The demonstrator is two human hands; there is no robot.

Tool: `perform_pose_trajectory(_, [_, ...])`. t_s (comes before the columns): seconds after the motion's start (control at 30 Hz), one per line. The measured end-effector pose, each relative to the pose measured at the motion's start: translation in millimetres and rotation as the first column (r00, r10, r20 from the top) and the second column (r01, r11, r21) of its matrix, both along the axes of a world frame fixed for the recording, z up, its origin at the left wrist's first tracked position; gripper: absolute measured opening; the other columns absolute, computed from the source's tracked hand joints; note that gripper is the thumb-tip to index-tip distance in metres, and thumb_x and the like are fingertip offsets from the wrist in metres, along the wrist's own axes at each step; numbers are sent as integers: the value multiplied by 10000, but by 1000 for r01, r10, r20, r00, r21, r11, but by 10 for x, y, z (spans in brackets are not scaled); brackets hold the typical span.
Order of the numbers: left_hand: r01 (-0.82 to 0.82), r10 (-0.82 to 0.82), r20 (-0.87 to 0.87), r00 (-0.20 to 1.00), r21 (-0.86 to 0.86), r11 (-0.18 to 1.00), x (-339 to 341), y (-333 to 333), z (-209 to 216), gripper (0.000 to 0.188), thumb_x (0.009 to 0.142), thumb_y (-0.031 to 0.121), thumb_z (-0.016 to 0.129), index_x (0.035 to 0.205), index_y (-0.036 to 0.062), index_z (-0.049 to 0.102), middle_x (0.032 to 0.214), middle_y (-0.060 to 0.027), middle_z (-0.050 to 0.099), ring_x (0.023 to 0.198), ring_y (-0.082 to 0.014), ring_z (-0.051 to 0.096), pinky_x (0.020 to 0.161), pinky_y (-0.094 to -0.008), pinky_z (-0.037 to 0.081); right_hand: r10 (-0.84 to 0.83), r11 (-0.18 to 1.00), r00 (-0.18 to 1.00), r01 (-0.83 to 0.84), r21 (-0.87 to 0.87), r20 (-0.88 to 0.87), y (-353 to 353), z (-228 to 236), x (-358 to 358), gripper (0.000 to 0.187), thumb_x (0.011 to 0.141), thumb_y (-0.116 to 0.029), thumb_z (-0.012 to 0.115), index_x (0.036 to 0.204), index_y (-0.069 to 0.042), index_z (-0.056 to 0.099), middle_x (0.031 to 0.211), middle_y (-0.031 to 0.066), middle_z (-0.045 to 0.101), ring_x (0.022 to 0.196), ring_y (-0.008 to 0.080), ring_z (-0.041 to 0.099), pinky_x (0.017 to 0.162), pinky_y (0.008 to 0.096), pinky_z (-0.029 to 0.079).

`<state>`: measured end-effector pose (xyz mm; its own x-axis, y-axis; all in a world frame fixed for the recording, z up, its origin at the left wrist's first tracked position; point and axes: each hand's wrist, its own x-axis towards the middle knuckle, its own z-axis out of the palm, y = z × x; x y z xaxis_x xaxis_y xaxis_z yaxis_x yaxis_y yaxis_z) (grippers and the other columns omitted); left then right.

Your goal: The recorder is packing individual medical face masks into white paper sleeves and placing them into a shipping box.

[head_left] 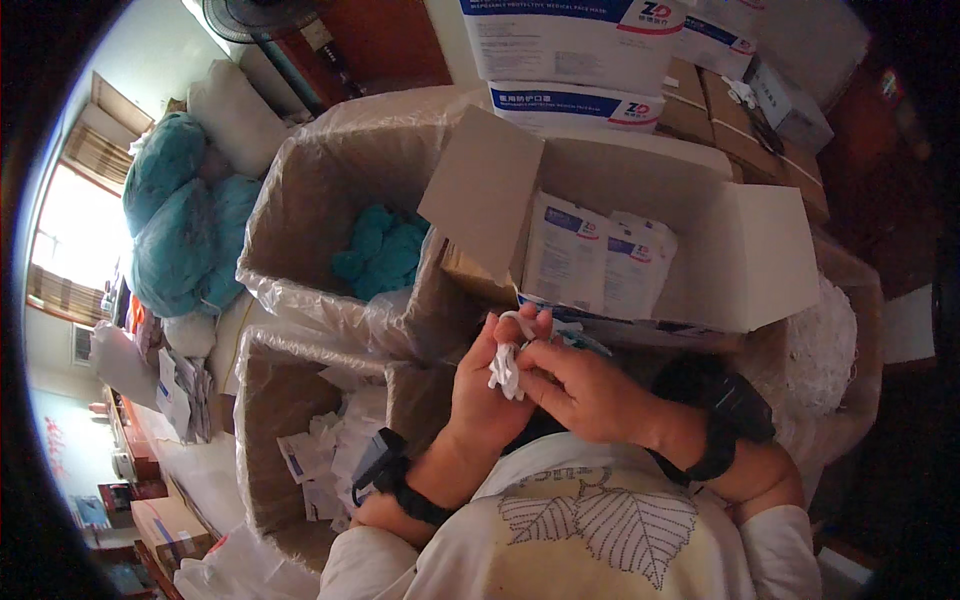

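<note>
Close in front of my chest, my two hands come together over a small bunch of white elastic loops (507, 373). My left hand (475, 390) is closed around the bunch from the left, with a white strand passing at its fingertips. My right hand (585, 390) pinches the same bunch from the right side. Just beyond the hands stands an open white carton (690, 325), its flaps spread, with white printed face mask packets (566, 255) inside. A bit of light blue material (583, 338) shows between my right hand and the carton; what it is I cannot make out.
Left of the carton, a plastic-lined box (300, 265) holds teal masks or fabric (382, 250). Nearer me, another lined box (262, 440) contains white paper wrappers (335, 445). White strands (825, 345) fill a container at right. Mask cartons (575, 50) are stacked behind; teal bags (175, 245) lie far left.
</note>
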<state>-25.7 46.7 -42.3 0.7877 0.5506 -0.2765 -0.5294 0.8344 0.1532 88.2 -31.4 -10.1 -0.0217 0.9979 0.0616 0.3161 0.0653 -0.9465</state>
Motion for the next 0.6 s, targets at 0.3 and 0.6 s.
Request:
perform_pose_trajectory(0.3, [-11,15,-189,982,25,1000,11,-103,-84,318,915,349,414,985,58,521,986,-43,560,958,-179,537,883,-334,419,75,988,959,-108,-108,-275,-47,-34,-16,242,919,-239,425,997,-15,468,929,154,565,866,273,559,761,364,429])
perform_pose_trajectory(0.6, [154,-96,-389,916,121,981,-17,-174,-2,408,931,396,339,1107,52,473,1034,-84,535,935,-184,541,786,-324,458,24,888,867,-247,-388,-497,29,-140,131,244,916,-256,461,918,-22,528,713,1,528,622,83,469,543,227,382])
